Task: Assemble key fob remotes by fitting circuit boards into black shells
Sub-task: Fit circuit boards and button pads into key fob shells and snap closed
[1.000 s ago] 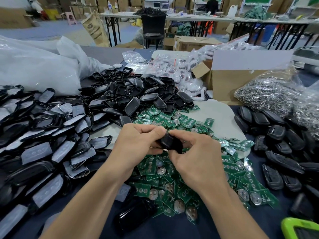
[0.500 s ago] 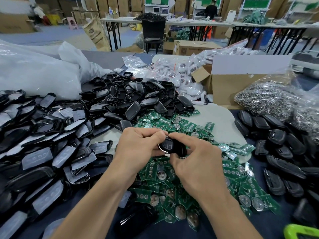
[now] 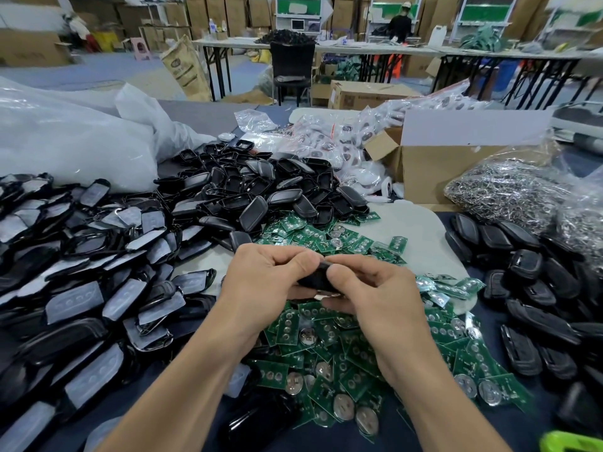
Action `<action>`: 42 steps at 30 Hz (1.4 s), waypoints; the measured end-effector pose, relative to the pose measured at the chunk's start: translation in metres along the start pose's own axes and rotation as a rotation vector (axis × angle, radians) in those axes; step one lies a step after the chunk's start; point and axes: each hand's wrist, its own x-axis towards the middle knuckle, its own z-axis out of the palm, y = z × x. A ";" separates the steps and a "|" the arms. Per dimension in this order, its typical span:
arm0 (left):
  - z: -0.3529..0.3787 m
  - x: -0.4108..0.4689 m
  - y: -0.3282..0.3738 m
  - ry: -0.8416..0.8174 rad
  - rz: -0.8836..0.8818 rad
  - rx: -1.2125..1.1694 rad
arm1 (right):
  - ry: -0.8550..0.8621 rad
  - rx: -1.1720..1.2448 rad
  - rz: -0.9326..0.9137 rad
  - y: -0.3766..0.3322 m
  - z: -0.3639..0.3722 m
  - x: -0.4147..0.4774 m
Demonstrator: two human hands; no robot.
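- we hold a small glossy black plastic key fob shell (image 3: 317, 277) between both hands, raised just above the heap of green circuit boards (image 3: 287, 325) in the middle of the dark blue worktop (image 3: 486, 321).
- our left hand (image 3: 261, 278) grips the shell's left end, its fingers (image 3: 287, 261) curled over the top.
- our right hand (image 3: 375, 295) pinches the right end, thumb on top and the other fingers curled underneath.
- a pale sliver shows at the shell's lower edge; we cannot tell what it is.
- many of the boards carry round silver coin cells.
- behind the boards lies a mound of empty black shells (image 3: 261, 190).
- to the left is a spread of black shell halves with grey rubber button pads (image 3: 75, 301).
- to the right lie closed black fobs (image 3: 522, 288), just in front of a clear bag of small metal parts (image 3: 509, 190).
- an open brown cardboard box (image 3: 434, 171) stands behind, with a white plastic sack (image 3: 65, 141) at far left.
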 end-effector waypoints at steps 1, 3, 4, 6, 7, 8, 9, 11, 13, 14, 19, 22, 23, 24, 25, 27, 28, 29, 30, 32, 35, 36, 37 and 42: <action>0.000 0.000 0.000 -0.012 0.014 0.000 | 0.009 0.041 0.017 -0.001 0.000 0.000; 0.000 0.000 0.000 -0.028 0.037 0.013 | 0.031 0.082 0.019 -0.002 -0.001 0.001; 0.001 0.000 0.000 -0.031 0.043 0.025 | 0.037 0.087 0.007 -0.002 0.000 0.001; 0.001 -0.001 -0.001 -0.037 0.038 0.046 | 0.049 0.070 -0.025 -0.003 0.001 0.000; 0.001 -0.002 -0.001 -0.042 0.031 0.052 | 0.057 0.052 -0.042 -0.003 0.001 0.000; 0.001 -0.002 -0.002 -0.042 0.027 0.063 | 0.065 0.037 -0.058 -0.002 0.002 0.000; 0.001 -0.002 -0.003 -0.033 0.028 0.086 | 0.075 0.024 -0.066 -0.001 0.002 0.000; -0.001 -0.002 -0.005 -0.005 0.029 0.137 | 0.095 -0.004 -0.079 0.000 0.003 -0.001; -0.003 0.000 -0.006 -0.009 0.023 0.127 | 0.103 -0.016 -0.085 0.002 0.003 -0.001; -0.004 0.000 -0.006 -0.020 0.023 0.109 | 0.104 -0.018 -0.085 0.002 0.004 -0.001; -0.001 0.000 -0.008 0.015 0.119 0.148 | 0.097 -0.020 -0.077 0.002 0.004 0.000; 0.001 -0.001 -0.010 0.040 0.159 0.190 | 0.091 -0.038 -0.087 0.000 0.004 -0.001; 0.001 -0.001 -0.009 0.043 0.163 0.192 | 0.094 -0.036 -0.087 -0.001 0.004 -0.001; 0.001 -0.001 -0.009 0.042 0.166 0.195 | 0.100 -0.030 -0.087 -0.001 0.004 -0.001; 0.001 -0.001 -0.008 0.035 0.165 0.200 | 0.107 -0.019 -0.085 -0.001 0.004 -0.001; 0.001 -0.001 -0.008 0.009 0.130 0.165 | 0.119 0.009 -0.077 -0.002 0.004 -0.002; 0.002 -0.001 -0.007 0.000 0.094 0.116 | 0.127 0.032 -0.066 -0.003 0.005 -0.002; 0.002 -0.002 -0.006 -0.004 0.056 0.060 | 0.135 0.063 -0.049 -0.003 0.006 -0.002; 0.003 -0.002 -0.006 0.002 0.029 0.019 | 0.138 0.087 -0.030 -0.003 0.006 -0.002; 0.003 -0.002 -0.005 0.032 0.025 0.025 | 0.113 0.060 -0.013 -0.005 0.004 -0.002; -0.002 -0.003 -0.002 0.039 0.152 0.278 | -0.010 -0.147 -0.079 -0.008 0.000 -0.004; -0.004 -0.003 0.000 0.027 0.200 0.375 | -0.032 -0.187 -0.092 -0.009 -0.002 -0.004; -0.006 -0.003 0.001 0.012 0.233 0.445 | -0.040 -0.204 -0.092 -0.011 -0.003 -0.004; -0.005 -0.004 0.002 -0.012 0.249 0.392 | 0.020 -0.086 -0.027 -0.013 -0.001 -0.005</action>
